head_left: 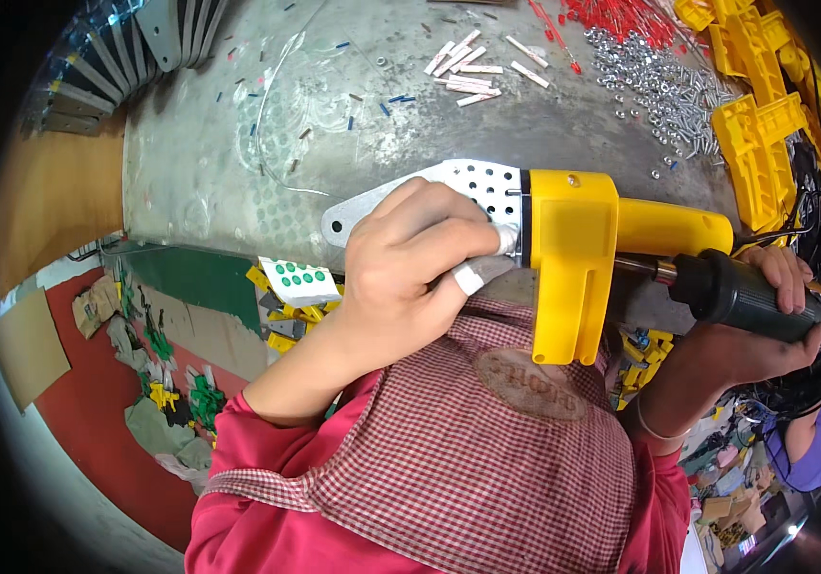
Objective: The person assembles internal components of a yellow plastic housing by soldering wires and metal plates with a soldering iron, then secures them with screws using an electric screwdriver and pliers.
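My left hand (pixel 410 263), white tape on its fingertips, is closed around the grey metal plate (pixel 345 222) of a yellow-handled tool. The plate has a round hole at its pointed end and a perforated section (pixel 493 189) beside the handle. The yellow plastic housing (pixel 573 258) joins it at a black edge, and its handle stretches right. In my right hand (pixel 786 277) is a black electric screwdriver (pixel 750 298), its fingers wrapped round the body. The screwdriver points left at the housing; where its tip meets the housing is hidden.
On the grey worktable (pixel 200 143) lie white paper-like strips (pixel 473 81), small dark pins and a pile of silvery screws (pixel 659 91). Red wire-like parts (pixel 611 19) are behind them. Yellow plastic shells (pixel 760 143) and black cables (pixel 812 210) fill the right. Metal plates (pixel 123 57) stand far left.
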`<state>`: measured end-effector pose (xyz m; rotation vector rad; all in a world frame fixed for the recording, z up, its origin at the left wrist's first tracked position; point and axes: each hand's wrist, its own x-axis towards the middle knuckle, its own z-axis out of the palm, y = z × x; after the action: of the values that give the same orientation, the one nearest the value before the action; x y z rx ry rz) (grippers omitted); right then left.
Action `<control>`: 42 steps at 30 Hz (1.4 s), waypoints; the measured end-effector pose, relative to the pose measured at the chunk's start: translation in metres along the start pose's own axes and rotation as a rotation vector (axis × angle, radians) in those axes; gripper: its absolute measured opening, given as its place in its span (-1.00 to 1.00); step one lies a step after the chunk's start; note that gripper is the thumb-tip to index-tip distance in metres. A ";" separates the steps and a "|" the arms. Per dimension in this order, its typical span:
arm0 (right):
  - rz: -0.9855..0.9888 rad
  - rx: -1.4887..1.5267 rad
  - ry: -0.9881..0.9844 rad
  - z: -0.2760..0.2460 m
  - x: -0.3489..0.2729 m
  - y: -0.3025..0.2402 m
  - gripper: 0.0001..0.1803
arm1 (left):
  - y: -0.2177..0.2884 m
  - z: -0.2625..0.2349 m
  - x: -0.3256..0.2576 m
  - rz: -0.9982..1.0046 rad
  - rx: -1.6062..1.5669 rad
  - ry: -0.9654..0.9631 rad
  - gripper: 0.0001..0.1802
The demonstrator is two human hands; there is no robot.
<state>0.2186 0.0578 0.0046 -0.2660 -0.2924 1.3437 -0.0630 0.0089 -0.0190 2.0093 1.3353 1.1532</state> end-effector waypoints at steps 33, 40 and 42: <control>-0.190 -0.201 -0.027 0.018 -0.010 -0.022 -0.45 | 0.036 0.057 0.158 0.750 0.656 -0.728 -0.89; -0.052 -0.068 -0.132 0.005 0.013 -0.015 -0.49 | 0.014 -0.031 0.063 0.045 0.298 -0.128 -0.83; -0.039 -0.116 -0.091 0.004 0.018 -0.010 -0.52 | 0.013 -0.023 0.037 -0.071 0.234 -0.048 -0.82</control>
<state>0.2297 0.0733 0.0130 -0.2951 -0.4500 1.3044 -0.0690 0.0354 0.0170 2.1157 1.5653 0.9480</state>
